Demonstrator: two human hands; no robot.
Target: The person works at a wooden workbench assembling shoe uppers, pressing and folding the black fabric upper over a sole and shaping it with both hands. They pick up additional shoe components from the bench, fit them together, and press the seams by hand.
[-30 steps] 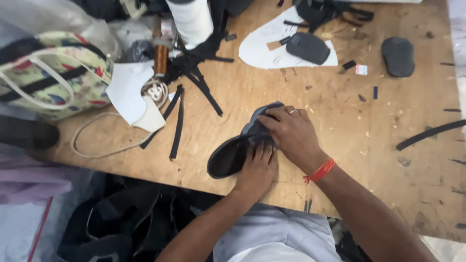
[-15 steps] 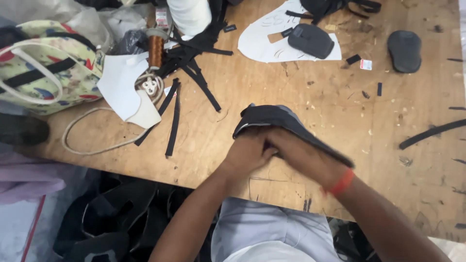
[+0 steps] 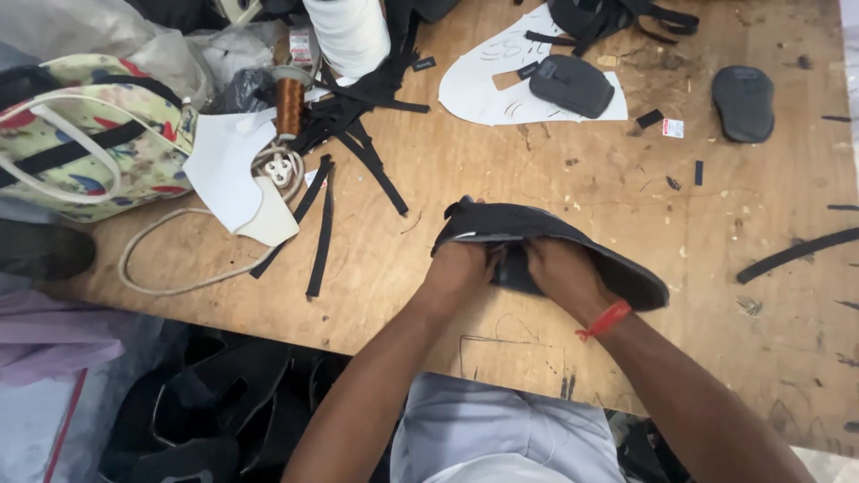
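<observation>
A: Entry, head view. Where are your hands?

B: Both are at the near middle of the wooden counter (image 3: 501, 170). Your left hand (image 3: 461, 268) and your right hand (image 3: 562, 273) are tucked under and into a black fabric piece (image 3: 546, 234), fingers curled and closed on its lower edge.

A: So you are holding it with both?

B: Yes. Your fingertips are hidden by the fabric, so the exact grip cannot be read, but both hands grip it. A red band (image 3: 605, 319) sits on your right wrist.

A: Position of the piece?

B: It is raised off the counter at your hands, its upper flap arching over your knuckles; the right end slopes down toward the board. A pale inner lining shows at the left edge.

A: Surroundings?

B: Far left, a floral bag (image 3: 98, 143) with white handles. Beside it a white paper pattern (image 3: 224, 165), a white plug (image 3: 279, 170) on a cream cord (image 3: 152, 268), and a copper thread spool (image 3: 289, 105). Loose black straps (image 3: 344, 134) fan out between the spool and your hands. A white thread cone (image 3: 349, 31) stands at the top edge.

A: Far side?

B: A second white pattern sheet (image 3: 483, 89) with a dark padded piece (image 3: 573, 85) on it; a dark oval pad (image 3: 743, 100) lies well apart to the right.
</observation>
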